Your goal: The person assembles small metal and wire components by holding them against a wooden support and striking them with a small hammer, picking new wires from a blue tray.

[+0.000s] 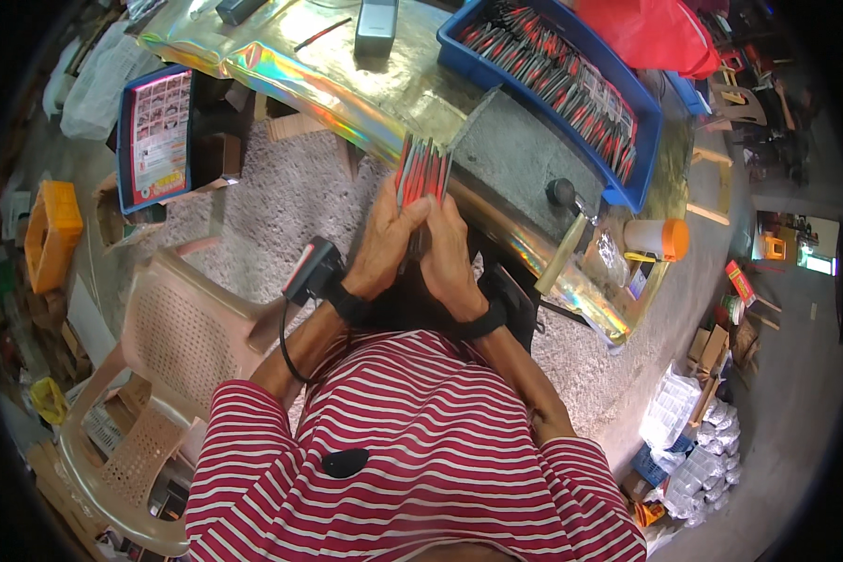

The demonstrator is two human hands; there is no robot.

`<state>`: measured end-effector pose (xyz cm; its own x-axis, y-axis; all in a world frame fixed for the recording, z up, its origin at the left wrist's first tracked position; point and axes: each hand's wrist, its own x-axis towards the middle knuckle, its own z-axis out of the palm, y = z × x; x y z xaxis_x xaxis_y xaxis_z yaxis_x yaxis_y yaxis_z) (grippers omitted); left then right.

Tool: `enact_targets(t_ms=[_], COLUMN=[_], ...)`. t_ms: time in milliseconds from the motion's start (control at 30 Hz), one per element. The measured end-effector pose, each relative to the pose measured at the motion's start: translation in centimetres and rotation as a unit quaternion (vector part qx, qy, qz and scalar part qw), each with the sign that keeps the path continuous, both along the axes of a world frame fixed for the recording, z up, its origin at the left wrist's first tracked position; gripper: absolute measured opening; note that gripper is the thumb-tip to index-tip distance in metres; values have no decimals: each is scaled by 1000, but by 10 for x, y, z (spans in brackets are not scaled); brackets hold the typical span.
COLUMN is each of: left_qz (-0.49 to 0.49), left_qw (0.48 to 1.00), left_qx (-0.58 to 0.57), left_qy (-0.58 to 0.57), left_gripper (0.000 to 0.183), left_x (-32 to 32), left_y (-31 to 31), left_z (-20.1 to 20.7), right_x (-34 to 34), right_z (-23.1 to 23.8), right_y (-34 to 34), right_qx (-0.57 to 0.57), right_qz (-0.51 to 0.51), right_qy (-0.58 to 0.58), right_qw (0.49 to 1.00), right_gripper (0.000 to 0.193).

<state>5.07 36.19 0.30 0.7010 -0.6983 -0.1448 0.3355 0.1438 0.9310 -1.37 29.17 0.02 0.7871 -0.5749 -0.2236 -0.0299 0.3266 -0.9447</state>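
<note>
A bundle of slim red-and-grey pieces [423, 173] stands upright between my two hands, just off the table's near edge. My left hand [389, 229] is wrapped round its left side, thumb laid across the front. From the other side my right hand [448, 248] closes on the same bundle. The exact kind of the pieces cannot be made out. Many similar pieces [553, 70] lie packed in a long blue tray [648, 173] on the table. A rough grey slab [520, 145] sits between that tray and my hands.
A shiny foil-covered table [300, 47] spans the far side. By the slab are a black-knobbed tool [560, 192], a pale stick [562, 258] and an orange-lidded jar [660, 240]. At left stand a beige chair [183, 323], a blue tray with a printed sheet [159, 131] and a yellow crate [51, 236].
</note>
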Motion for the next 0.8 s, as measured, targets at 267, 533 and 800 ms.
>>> enact_targets(t_ms=[267, 533, 800], left_qz=[-78, -258, -329], left_qw=[993, 960, 897], left_qx=[11, 76, 230], left_qy=[-90, -71, -187], left_gripper=[31, 22, 67], left_x=[87, 149, 179], left_y=[-26, -58, -85], left_z=[-14, -8, 1], right_x=[68, 104, 116], right_z=[-19, -25, -22], right_y=[-13, -37, -53], right_qx=[246, 332, 401], right_qz=[-38, -22, -48], right_qy=[-147, -86, -101], right_qw=[957, 939, 909], right_gripper=[20, 23, 20])
